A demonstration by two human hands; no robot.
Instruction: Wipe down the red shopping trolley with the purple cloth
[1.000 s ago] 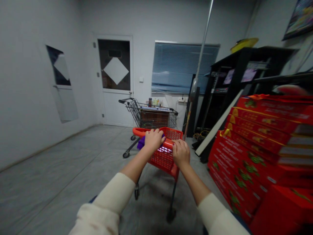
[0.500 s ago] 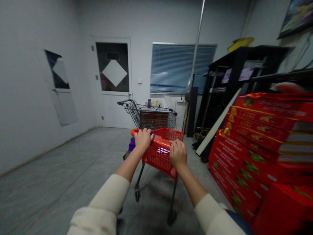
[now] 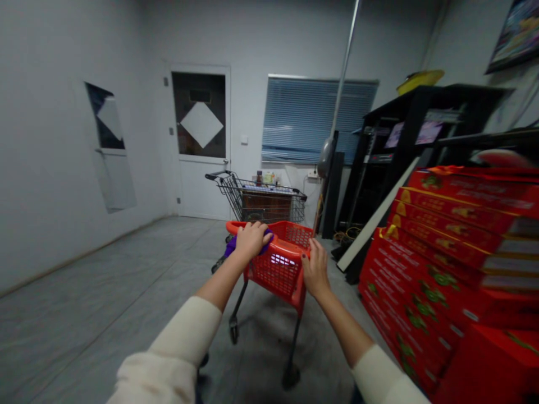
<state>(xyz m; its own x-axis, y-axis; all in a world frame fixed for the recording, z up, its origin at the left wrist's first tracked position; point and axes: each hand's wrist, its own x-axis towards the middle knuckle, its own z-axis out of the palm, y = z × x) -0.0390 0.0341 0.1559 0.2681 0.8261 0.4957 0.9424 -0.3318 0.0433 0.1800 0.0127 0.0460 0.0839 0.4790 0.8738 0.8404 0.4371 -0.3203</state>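
Note:
A small red plastic shopping cart (image 3: 273, 275) on dark wheeled legs stands in front of me. My left hand (image 3: 251, 240) presses a purple cloth (image 3: 266, 241) onto the cart's top rim, fingers closed over it. Part of the cloth hangs at the left of that hand. At the cart's near right corner is my right hand (image 3: 316, 266), its fingers stretched out along the rim and its thumb apart, with nothing held in it.
A black wire shopping cart (image 3: 269, 205) stands just behind the red one. Stacked red cartons (image 3: 425, 297) rise close on the right, near a black shelf (image 3: 404, 106). A white door (image 3: 204, 191) is in the back wall, and a white board (image 3: 374, 219) leans at the right.
My left hand has slid a little to the right along the rim with the cloth. My right hand has shifted right to the corner, its fingers loosened from the rim.

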